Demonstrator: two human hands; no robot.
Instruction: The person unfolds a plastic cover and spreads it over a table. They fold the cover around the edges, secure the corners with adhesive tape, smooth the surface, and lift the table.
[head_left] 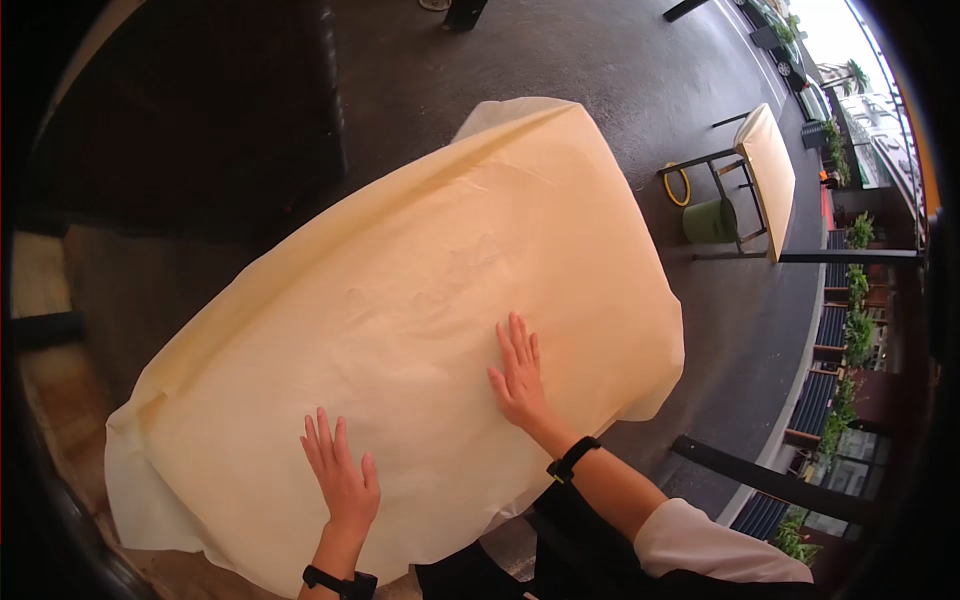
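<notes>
one broad cream cover (560,235) lies under the left hand (342,483) and the right hand (518,378), draped over a table-like shape. the left hand is flat, palm down, its fingers a little apart and its thumb out wide, gripping nothing. the right hand, farther forward, is just as flat and free of any hold. a dark wristband (573,458) sits on the right wrist, below a pale sleeve (690,540).

the cover reaches past the hands on every side. to the left of the left hand its edge hangs in a loose flap; beyond both hands a long fold follows the far edge; right of the right hand the end drops away in a rounded line. the near edge comes back behind the hands, towards the person.

small wrinkles gather just ahead of the right hand, and the surface around the palms is smoother. past the far edge spreads a dark, shiny floor (560,60). well off to the right hand's forward right stand another cream-topped table (770,190), a green bucket (708,220), a yellow ring (679,187) and, farther out, green plants (858,290).
</notes>
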